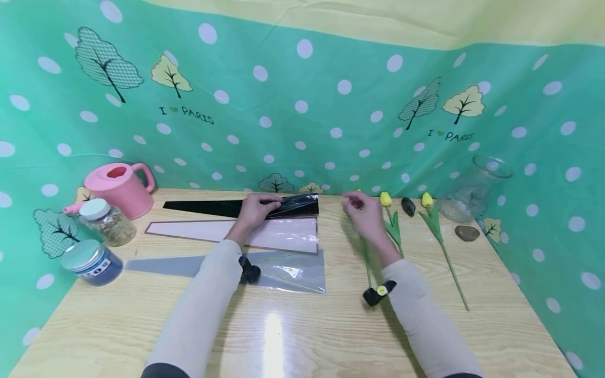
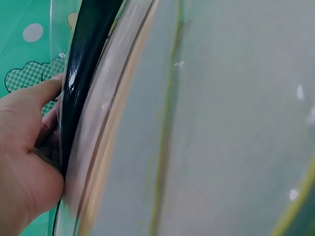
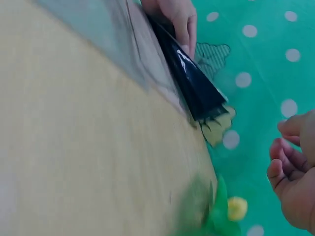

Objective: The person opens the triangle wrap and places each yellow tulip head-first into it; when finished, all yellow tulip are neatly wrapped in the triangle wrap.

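Note:
A tapered black flower sleeve (image 1: 203, 207) with a glossy surface lies at the back of the table. My left hand (image 1: 257, 210) holds it by its far edge, and in the left wrist view the thumb and fingers (image 2: 49, 91) close around that edge. Toward me lie a white sleeve (image 1: 283, 234) with a dark border and a greyish clear sleeve (image 1: 288, 268). My right hand (image 1: 366, 216) hovers over the leftmost yellow tulip (image 1: 366, 260), hiding much of it. Its fingers (image 3: 278, 172) are loosely bent, with nothing visible between them.
Two more yellow tulips, a middle one (image 1: 386, 199) and a right one (image 1: 446, 252), lie on the right. Beyond are a dark stone (image 1: 408, 207), a brown stone (image 1: 467, 233) and a glass vase (image 1: 465, 197). A pink watering can (image 1: 123, 191) and two jars, one blue (image 1: 96, 268), stand left.

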Tool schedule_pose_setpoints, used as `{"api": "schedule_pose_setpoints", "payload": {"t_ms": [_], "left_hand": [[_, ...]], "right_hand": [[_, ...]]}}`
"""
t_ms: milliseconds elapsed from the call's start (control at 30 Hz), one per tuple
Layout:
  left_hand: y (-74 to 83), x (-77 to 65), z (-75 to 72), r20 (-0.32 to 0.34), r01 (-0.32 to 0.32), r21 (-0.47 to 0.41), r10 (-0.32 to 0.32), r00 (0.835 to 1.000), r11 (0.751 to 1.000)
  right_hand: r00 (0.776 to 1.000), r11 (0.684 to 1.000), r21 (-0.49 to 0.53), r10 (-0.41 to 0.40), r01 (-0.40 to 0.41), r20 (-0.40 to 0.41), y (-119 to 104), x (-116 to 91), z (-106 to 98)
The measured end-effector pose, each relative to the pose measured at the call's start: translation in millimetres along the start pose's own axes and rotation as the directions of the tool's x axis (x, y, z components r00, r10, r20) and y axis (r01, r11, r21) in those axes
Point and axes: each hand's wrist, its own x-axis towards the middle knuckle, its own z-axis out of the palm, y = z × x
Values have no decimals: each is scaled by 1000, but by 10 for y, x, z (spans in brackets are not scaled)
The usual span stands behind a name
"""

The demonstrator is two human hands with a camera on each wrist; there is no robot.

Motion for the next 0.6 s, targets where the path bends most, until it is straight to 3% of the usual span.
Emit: {"api": "schedule_pose_setpoints", "payload": {"t_ms": [200, 367, 600], "left_hand": [[-34, -16, -28, 5, 0, -29, 0, 1000, 1000], [-40, -20, -29, -2, 6, -54, -6, 1000, 999], [-54, -8, -14, -2, -21, -76, 21, 1000, 997]], "right_hand": [[996, 994, -61, 90, -90, -4, 202, -381, -335], [977, 972, -124, 209, -202, 48, 340, -683, -440], [977, 945, -288, 192, -158, 95, 404, -875, -398]]}}
